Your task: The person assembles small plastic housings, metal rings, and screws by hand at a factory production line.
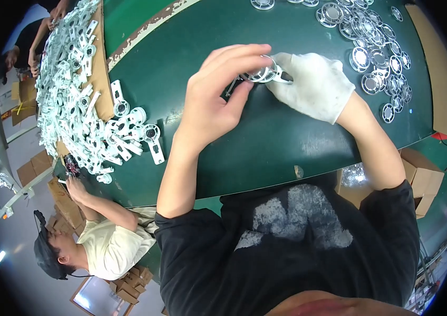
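Observation:
Above the green table, both my hands meet on one white plastic part (282,77) with a round end and a short handle, like those in the pile at left. My bare left hand (218,92) curls its fingers and thumb around a round ring-shaped piece (259,73) at the part's round end. A thin dark strand or wire (231,87) shows by the left thumb. My right hand (313,87), in a white glove, pinches the part's handle from the other side. The fingers partly cover the join between ring and part.
A large heap of white handled parts (76,100) lies on cardboard at left, some spilling onto the green table (223,158). Scattered silver-rimmed round discs (376,55) cover the far right. A co-worker in a cap (55,245) works at the left edge; other hands reach in farther back.

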`<state>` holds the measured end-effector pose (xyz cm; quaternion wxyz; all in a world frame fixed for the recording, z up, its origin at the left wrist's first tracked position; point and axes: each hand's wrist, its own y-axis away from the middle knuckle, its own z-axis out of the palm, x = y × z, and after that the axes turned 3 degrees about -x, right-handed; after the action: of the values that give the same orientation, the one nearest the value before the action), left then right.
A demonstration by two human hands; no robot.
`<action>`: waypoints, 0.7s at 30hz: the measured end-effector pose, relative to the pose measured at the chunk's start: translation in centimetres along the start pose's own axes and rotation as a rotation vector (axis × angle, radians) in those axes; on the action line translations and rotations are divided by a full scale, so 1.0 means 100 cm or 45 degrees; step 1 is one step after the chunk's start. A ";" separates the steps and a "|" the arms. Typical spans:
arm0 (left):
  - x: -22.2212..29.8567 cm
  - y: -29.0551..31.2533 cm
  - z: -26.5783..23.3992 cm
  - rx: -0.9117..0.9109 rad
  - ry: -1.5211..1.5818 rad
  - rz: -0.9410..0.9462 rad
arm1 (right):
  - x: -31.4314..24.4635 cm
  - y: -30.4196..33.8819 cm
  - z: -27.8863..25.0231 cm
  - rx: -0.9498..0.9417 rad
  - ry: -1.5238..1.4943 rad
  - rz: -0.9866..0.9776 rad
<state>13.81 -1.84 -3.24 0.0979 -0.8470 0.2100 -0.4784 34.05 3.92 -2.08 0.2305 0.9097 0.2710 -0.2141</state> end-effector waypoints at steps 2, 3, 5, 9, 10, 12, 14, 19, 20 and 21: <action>-0.001 0.004 0.008 -0.034 0.039 -0.026 | 0.002 0.000 0.003 -0.004 -0.008 -0.042; -0.003 0.006 0.009 -0.034 0.043 -0.028 | 0.003 0.000 0.004 0.000 -0.024 -0.069; -0.007 0.008 0.011 -0.057 0.061 -0.011 | 0.002 0.001 0.003 0.003 -0.037 -0.090; -0.004 0.009 0.016 0.082 0.213 -0.067 | 0.003 0.001 0.004 0.003 -0.084 -0.059; -0.004 0.010 0.015 0.088 0.111 -0.075 | 0.005 0.000 0.007 0.032 -0.098 -0.089; -0.004 0.011 0.015 0.098 -0.093 -0.091 | 0.005 0.000 0.008 0.051 -0.071 -0.095; -0.006 0.014 0.017 0.096 -0.113 -0.063 | 0.005 0.000 0.009 0.071 -0.045 -0.109; -0.009 0.013 0.014 0.107 -0.020 -0.024 | 0.000 0.003 0.001 0.058 -0.001 -0.108; -0.010 0.012 0.013 0.092 -0.048 0.005 | 0.000 0.003 0.001 0.057 -0.002 -0.107; -0.011 0.012 0.013 0.078 -0.075 0.034 | 0.001 0.002 0.002 0.058 -0.009 -0.103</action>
<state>14.12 -2.48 -5.23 0.1363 -0.8545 0.2038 -0.4579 34.19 3.71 -2.18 0.2016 0.9022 0.3019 -0.2328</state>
